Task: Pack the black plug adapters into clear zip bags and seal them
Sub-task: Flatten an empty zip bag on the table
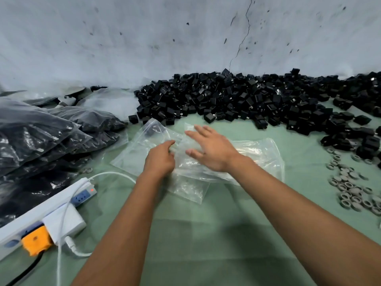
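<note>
A large heap of black plug adapters [237,98] runs along the wall at the back and right of the green table [206,228]. A loose stack of clear zip bags [257,155] lies in the middle. My left hand [159,159] pinches the edge of one clear zip bag [140,145], lifted at its far corner. My right hand [208,148] hovers over the bags with its fingers spread and straight, holding nothing.
Filled bags of black adapters [41,137] are piled at the left. A white power strip [53,213] with an orange plug [36,242] and white cable lies front left. Several small grey rings [348,190] are scattered at the right.
</note>
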{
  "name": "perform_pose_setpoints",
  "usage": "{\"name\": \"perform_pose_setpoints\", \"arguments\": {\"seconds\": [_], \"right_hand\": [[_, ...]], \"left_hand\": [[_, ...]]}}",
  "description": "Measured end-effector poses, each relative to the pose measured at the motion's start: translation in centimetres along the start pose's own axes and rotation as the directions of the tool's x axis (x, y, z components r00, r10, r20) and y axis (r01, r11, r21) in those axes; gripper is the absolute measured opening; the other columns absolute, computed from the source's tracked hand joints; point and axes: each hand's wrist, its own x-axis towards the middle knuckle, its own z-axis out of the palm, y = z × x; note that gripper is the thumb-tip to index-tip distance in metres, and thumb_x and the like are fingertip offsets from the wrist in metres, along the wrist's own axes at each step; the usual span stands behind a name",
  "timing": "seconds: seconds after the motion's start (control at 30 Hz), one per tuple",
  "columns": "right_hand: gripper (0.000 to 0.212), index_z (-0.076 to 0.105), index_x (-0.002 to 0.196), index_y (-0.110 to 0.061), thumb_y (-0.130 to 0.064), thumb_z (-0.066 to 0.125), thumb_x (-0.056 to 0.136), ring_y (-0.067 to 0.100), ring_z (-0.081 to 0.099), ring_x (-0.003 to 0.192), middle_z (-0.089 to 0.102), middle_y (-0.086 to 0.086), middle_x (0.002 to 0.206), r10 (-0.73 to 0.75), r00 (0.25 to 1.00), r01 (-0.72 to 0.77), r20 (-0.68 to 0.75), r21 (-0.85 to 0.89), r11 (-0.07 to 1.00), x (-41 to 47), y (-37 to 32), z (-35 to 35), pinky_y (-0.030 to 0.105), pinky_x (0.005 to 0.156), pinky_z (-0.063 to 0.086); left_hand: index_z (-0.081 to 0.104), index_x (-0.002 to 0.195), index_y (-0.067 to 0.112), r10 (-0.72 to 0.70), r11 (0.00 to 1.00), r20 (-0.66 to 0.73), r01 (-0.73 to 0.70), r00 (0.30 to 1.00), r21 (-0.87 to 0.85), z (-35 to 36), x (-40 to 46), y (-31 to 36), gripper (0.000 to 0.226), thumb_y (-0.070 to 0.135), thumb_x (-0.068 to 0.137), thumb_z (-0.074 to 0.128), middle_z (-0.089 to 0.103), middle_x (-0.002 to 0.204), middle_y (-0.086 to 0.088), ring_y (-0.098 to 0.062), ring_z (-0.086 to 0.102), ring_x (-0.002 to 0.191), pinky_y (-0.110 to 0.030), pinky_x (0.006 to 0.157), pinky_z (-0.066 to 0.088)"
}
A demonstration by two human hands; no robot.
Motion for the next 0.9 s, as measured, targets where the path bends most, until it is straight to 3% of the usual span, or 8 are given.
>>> {"name": "perform_pose_setpoints", "arguments": {"seconds": [0.13,0.27,0.33,0.43,0.53,0.67,0.77,0.9], "right_hand": [[0.076,0.005,0.163,-0.042,-0.069,0.037,0.100,0.019,-0.009,0.159,-0.007,-0.006,0.173,-0.013,0.990,0.014,0.141,-0.006,1.000,-0.2,1.4,3.6,0.053,0.128,-0.002],[0.076,0.009,0.163,-0.043,-0.074,0.032,0.097,0.016,-0.004,0.159,-0.003,-0.010,0.172,-0.086,0.989,0.084,0.119,0.018,0.996,-2.5,1.7,4.8,0.051,0.127,-0.002],[0.077,0.020,0.160,-0.044,-0.076,0.037,0.092,0.016,0.008,0.158,0.010,-0.010,0.172,-0.103,0.989,0.101,0.103,0.023,0.995,-3.4,1.5,4.6,0.050,0.126,0.008],[0.062,0.057,0.141,-0.038,-0.072,0.046,0.091,0.016,0.046,0.136,0.054,-0.010,0.151,-0.136,0.990,0.139,-0.038,0.093,0.986,-4.2,1.4,3.3,0.046,0.110,0.038],[0.053,0.071,0.123,-0.027,-0.065,0.047,0.097,0.013,0.056,0.113,0.072,-0.008,0.122,-0.112,0.955,0.152,-0.275,0.126,0.980,-4.0,1.3,2.3,0.043,0.097,0.049],[0.067,0.030,0.158,-0.041,-0.072,0.025,0.099,0.017,0.017,0.156,0.025,-0.005,0.169,0.057,0.992,-0.059,-0.114,-0.011,0.998,-3.1,2.8,2.6,0.052,0.124,0.017],[0.077,0.008,0.163,-0.041,-0.078,0.013,0.096,0.015,-0.003,0.159,0.003,-0.007,0.173,0.196,0.981,-0.196,-0.010,-0.047,0.979,-3.9,4.6,4.0,0.051,0.126,-0.005],[0.089,0.001,0.164,-0.037,-0.086,0.006,0.090,0.018,-0.013,0.158,-0.006,-0.005,0.172,0.319,0.947,-0.319,-0.026,-0.025,0.947,-4.3,4.8,4.5,0.052,0.126,-0.013]], "left_hand": [[0.057,0.131,0.005,-0.095,0.955,0.046,0.078,0.994,0.285,-1.1,2.1,-3.8,0.036,0.017,0.101,0.042,0.050,0.148,-0.019,-0.036,0.047,0.134,-0.046,0.111,0.041],[0.067,0.098,0.004,-0.182,0.935,-0.220,0.238,0.958,0.263,-2.8,3.3,-4.3,0.030,0.025,0.101,0.046,0.065,0.117,-0.024,-0.040,0.058,0.112,-0.052,0.103,0.047],[0.068,0.092,0.006,-0.111,0.981,-0.365,0.162,0.925,0.111,-2.5,3.6,-2.0,0.037,0.033,0.104,0.046,0.069,0.100,-0.017,-0.034,0.063,0.098,-0.047,0.091,0.052],[0.065,0.098,0.014,-0.111,0.961,-0.172,0.062,0.979,-0.269,-1.5,3.5,2.1,0.044,0.054,0.103,0.047,0.068,0.093,-0.006,-0.028,0.066,0.089,-0.041,0.079,0.055],[0.072,0.105,0.016,-0.068,0.970,-0.114,0.039,0.991,-0.238,0.0,3.5,3.2,0.029,0.042,0.097,0.064,0.073,0.097,-0.004,-0.025,0.069,0.090,-0.041,0.088,0.057],[0.072,0.084,0.014,-0.124,0.968,-0.204,0.073,0.971,-0.241,0.6,4.0,2.5,0.015,0.016,0.097,0.065,0.074,0.081,-0.004,-0.021,0.070,0.072,-0.032,0.076,0.056],[0.070,0.087,0.010,-0.165,0.982,-0.311,0.128,0.936,-0.137,-0.2,4.2,0.5,0.017,0.014,0.100,0.062,0.073,0.089,-0.007,-0.019,0.064,0.079,-0.030,0.072,0.044],[0.066,0.103,0.006,-0.113,0.992,-0.322,0.127,0.940,0.022,-0.6,2.9,0.6,0.021,0.024,0.104,0.057,0.068,0.103,-0.014,-0.027,0.059,0.091,-0.036,0.076,0.044]]}}
